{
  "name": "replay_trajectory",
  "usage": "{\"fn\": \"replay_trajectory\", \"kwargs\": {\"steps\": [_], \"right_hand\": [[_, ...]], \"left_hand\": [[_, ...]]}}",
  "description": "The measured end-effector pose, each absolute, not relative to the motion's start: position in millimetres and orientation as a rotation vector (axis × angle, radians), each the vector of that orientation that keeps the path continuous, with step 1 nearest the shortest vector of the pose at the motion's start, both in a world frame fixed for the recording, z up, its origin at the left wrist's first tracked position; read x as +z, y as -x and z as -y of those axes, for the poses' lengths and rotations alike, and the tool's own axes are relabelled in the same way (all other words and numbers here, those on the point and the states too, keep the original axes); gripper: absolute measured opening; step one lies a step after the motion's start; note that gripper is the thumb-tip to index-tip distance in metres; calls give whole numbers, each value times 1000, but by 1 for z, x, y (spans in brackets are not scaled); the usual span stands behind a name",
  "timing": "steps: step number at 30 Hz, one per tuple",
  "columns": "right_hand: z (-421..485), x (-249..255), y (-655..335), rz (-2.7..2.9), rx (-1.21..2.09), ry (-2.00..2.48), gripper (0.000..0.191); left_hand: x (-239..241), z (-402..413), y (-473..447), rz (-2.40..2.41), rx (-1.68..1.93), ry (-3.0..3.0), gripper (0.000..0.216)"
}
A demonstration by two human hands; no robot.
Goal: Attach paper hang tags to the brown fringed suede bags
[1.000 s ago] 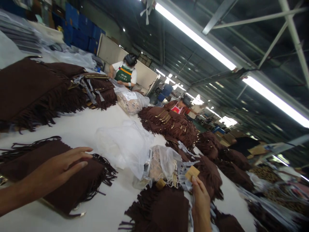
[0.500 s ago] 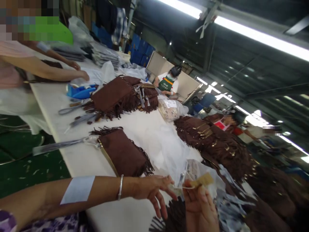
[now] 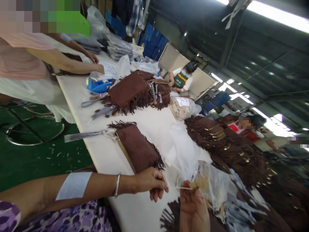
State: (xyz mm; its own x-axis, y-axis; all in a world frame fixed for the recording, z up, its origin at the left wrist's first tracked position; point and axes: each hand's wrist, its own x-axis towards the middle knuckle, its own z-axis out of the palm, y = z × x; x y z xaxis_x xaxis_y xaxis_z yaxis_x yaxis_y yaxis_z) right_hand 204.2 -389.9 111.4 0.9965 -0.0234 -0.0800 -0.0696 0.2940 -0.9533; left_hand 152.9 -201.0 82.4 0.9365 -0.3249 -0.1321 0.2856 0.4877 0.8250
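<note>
My left hand (image 3: 151,183) is pinched on a thin pale string (image 3: 177,187) near the table's front edge. The string leads to a small tan tag (image 3: 198,184), which my right hand (image 3: 193,209) holds up between its fingertips. A silver bangle and a white patch show on my left forearm. A brown fringed bag (image 3: 138,148) lies flat just beyond my left hand. Under my right hand is the fringe of another brown bag (image 3: 169,216). A clear plastic bag (image 3: 212,183) with tags in it sits right behind the tan tag.
The white table (image 3: 84,106) runs away from me with piles of brown fringed bags (image 3: 137,91), white tissue, a blue tape dispenser (image 3: 98,85) and scissors. A co-worker's arms reach over it at far left. Other people sit further along. Green floor lies left.
The view swung left and down. My left hand left the brown bag, came across to the tag and pinched its string. My right hand kept hold of the tag.
</note>
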Motion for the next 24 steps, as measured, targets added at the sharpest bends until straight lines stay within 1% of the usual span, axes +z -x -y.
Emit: {"fn": "replay_trajectory", "kwargs": {"steps": [2, 4, 6, 7, 9, 10, 11, 13, 16, 18, 21, 23, 24], "right_hand": [[400, 87, -203, -189, -24, 1302, 33], [413, 56, -200, -289, 63, 1422, 44], [421, 27, -193, -329, 139, 1675, 55], [421, 17, -188, -303, 95, 1829, 58], [408, 5, -177, -133, -105, 2061, 64], [395, 4, -171, 2, -182, 2103, 67], [379, 5, -165, 143, -187, 2098, 70], [340, 12, -154, 367, -31, 2017, 72], [287, 18, -140, 458, 294, 1968, 63], [263, 18, -135, 486, 429, 2032, 54], [240, 16, -135, 675, 361, 2110, 38], [232, 21, -132, 852, 238, 2083, 27], [228, 25, -130, 934, 180, 2075, 26]], "left_hand": [[77, 192, -147, -4, -299, -1072, 35], [71, 180, -142, -48, -254, -1152, 28], [64, 166, -135, -87, -260, -1228, 24], [60, 160, -132, -105, -275, -1264, 22], [51, 148, -124, -129, -313, -1321, 19], [47, 144, -120, -130, -327, -1342, 17], [43, 140, -115, -125, -339, -1358, 15], [37, 131, -107, -119, -362, -1372, 12], [34, 114, -94, -194, -401, -1367, 11], [35, 97, -83, -252, -395, -1387, 12], [40, 73, -65, -279, -362, -1427, 20], [43, 64, -54, -299, -360, -1385, 32], [44, 61, -50, -311, -360, -1338, 39]]}}
